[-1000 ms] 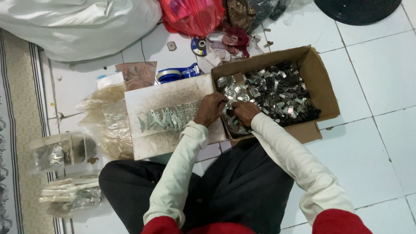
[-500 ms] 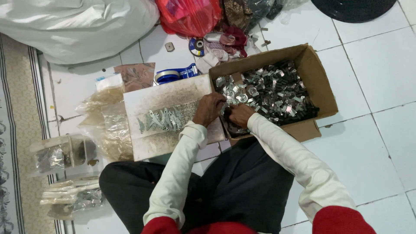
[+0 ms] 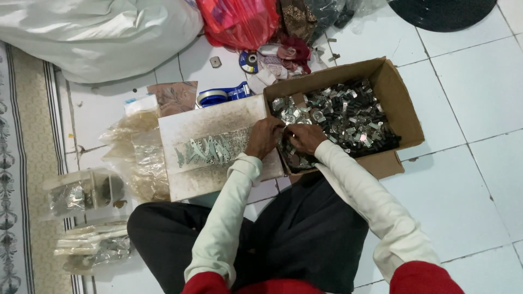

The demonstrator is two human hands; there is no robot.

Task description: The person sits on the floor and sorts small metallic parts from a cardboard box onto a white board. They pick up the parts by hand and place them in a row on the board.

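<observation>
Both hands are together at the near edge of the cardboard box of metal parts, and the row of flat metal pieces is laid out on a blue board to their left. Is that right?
Not quite: the board is white and speckled, not blue. The head view shows it. The rest holds: left hand and right hand meet at the near edge of the cardboard box of metal parts, with the row of flat metal pieces to their left.

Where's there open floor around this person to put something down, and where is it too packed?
Bare white tile lies right of the cardboard box, down to the right sleeve. The white board is partly bare above its row of metal pieces. Crowded: left side with plastic bags, and above the box around the tape dispenser.
</observation>
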